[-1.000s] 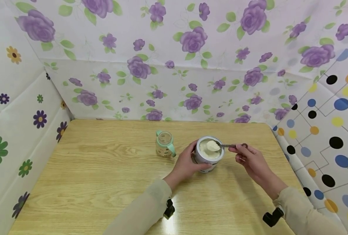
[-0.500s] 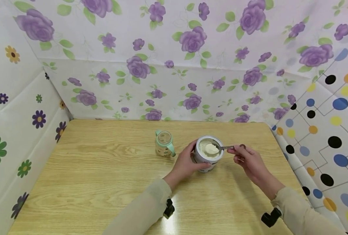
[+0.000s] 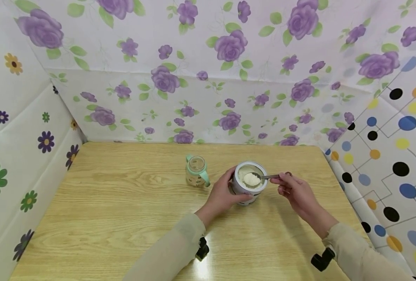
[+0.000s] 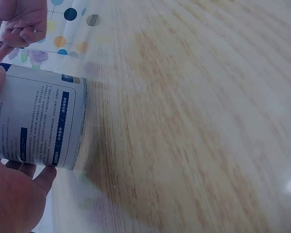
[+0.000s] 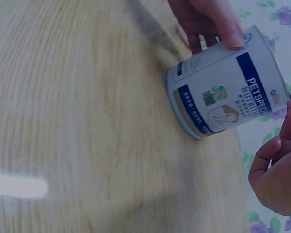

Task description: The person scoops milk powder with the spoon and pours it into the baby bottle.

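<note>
My left hand (image 3: 223, 194) grips the side of a white and blue can (image 3: 247, 200), its thumb across the front. The can stands upright on the table, lid off, with pale powder (image 3: 243, 182) inside. From the right, my right hand (image 3: 300, 194) pinches the handle of a metal spoon (image 3: 272, 176). The spoon's bowl carries a heap of powder within the can's mouth; whether it touches the powder below cannot be told. Printed lettering covers the can (image 5: 218, 92) in the right wrist view, where the spoon's bowl is hidden.
A clear cup (image 3: 195, 175) with mint-green handles and rim stands just left of the can. Wood-grain table (image 3: 123, 218) extends around both. Flowered cloth (image 3: 200, 105) rises along the back edge, and dotted cloth (image 3: 379, 175) borders the right side.
The right hand and spoon have shifted slightly left, and the heaped bowl sits a little nearer the front of the can's mouth. The left hand and can have stayed put.
</note>
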Demonstrator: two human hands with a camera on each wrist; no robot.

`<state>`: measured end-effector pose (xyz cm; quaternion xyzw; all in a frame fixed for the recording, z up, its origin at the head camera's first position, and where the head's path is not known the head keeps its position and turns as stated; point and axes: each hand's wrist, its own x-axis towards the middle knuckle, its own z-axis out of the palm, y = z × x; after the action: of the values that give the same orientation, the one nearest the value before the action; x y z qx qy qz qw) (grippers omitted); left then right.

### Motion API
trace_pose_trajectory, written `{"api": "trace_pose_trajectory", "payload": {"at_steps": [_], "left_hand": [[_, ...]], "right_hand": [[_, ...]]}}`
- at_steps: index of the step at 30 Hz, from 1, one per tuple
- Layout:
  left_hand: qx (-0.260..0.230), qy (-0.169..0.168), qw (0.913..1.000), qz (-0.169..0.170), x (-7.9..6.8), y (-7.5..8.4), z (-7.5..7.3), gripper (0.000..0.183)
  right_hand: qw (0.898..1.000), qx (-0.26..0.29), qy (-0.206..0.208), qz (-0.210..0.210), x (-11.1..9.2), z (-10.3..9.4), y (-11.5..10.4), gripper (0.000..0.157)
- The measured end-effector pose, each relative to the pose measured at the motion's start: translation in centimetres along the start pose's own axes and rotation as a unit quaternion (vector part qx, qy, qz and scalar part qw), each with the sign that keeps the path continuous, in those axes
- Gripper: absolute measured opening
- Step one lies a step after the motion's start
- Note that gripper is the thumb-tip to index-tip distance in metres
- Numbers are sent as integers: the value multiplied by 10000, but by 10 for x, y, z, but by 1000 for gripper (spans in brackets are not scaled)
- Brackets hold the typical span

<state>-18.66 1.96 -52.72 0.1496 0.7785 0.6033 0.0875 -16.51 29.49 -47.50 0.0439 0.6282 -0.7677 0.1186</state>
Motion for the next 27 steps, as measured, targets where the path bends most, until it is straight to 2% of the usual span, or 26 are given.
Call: {"api": "trace_pose_trajectory", "payload": {"at_steps": [27], "left_hand": [[-21,-29,10000,18,0,-1,0,101]], "right_hand": [[9999,-103,-66,40,4,1,-6,30]]}}
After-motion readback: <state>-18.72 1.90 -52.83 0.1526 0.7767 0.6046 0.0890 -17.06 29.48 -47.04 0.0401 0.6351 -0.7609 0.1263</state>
